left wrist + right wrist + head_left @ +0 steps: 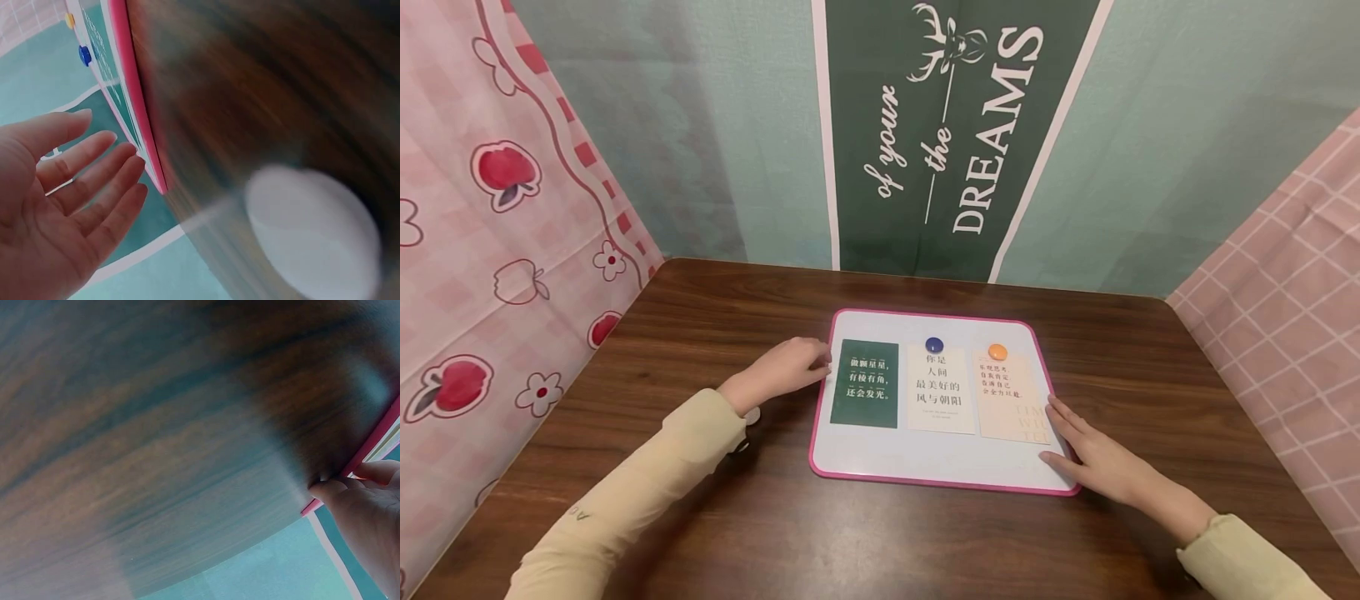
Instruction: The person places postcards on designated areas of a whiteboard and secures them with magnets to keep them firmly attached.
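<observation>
A whiteboard [880, 454] with a pink rim lies on the table. On it are a green card [865, 408], a white card [942, 421] with a blue round magnet [934, 345] at its top, and a cream card [1000, 421] under an orange round magnet [997, 352]. My left hand [786, 367] is at the board's left edge; in the left wrist view its palm [56, 206] shows, holding nothing. A blurred white round object [312, 231] sits on the table by the left wrist. My right hand [1101, 462] rests at the board's right edge, its thumb over the surface.
The brown wooden table [865, 542] extends around the board. A green cloth with lettering [955, 167] hangs behind it. Patterned pink cloths hang at the left [535, 275] and right [1300, 275].
</observation>
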A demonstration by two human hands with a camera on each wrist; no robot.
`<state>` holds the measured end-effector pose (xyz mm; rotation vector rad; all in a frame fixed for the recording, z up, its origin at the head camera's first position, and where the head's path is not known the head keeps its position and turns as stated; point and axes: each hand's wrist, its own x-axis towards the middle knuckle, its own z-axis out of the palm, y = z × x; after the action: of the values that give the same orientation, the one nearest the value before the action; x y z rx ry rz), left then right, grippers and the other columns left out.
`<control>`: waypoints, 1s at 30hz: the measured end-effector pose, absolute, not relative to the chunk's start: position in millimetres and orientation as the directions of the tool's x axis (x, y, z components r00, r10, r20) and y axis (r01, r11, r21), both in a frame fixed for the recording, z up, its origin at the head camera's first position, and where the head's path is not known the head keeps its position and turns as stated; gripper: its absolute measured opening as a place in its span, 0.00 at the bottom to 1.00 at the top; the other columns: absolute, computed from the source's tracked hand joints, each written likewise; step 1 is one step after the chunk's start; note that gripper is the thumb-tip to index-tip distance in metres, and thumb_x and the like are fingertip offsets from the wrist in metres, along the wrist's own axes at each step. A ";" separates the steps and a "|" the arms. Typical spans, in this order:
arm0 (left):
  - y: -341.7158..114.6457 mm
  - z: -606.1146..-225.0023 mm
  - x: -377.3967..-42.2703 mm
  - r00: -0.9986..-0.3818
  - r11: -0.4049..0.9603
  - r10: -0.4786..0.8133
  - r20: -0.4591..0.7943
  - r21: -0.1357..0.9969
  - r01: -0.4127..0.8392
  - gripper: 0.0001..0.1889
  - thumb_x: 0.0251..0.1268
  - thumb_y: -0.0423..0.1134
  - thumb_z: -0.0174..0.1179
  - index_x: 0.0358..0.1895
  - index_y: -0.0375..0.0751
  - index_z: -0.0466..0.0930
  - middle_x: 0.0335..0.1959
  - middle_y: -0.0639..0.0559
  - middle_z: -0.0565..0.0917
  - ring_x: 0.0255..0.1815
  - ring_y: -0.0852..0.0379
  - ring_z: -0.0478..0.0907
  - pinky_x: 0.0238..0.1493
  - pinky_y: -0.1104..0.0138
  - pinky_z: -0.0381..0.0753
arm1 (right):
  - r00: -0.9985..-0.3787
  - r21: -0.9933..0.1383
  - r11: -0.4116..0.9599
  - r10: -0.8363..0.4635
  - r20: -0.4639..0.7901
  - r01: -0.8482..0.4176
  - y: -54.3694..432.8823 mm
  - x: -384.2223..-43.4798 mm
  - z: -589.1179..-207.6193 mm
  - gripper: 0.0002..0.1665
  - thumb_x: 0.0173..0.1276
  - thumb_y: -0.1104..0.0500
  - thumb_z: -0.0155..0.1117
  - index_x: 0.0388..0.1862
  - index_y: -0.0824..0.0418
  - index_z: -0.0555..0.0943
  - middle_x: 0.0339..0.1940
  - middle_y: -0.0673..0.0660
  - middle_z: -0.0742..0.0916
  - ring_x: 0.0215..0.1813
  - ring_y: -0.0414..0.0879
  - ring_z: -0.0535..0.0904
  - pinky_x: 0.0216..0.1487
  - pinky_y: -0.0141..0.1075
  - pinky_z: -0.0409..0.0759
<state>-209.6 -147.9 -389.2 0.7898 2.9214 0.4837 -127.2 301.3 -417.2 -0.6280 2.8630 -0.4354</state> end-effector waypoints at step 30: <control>-214.8 -384.4 -187.3 -0.814 0.761 0.577 -0.071 0.408 0.504 0.05 0.57 0.34 0.61 0.36 0.38 0.79 0.33 0.51 0.82 0.34 0.58 0.77 0.36 0.64 0.77 | -0.896 -0.318 0.868 -0.431 -0.103 -0.381 300.9 -127.1 -417.5 0.48 0.62 0.37 0.54 0.68 0.70 0.55 0.70 0.66 0.58 0.66 0.64 0.59 0.58 0.57 0.64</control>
<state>-187.3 -214.8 -384.4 0.8581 2.7649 0.5589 -127.1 300.9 -417.5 -0.6289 2.8698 -0.4371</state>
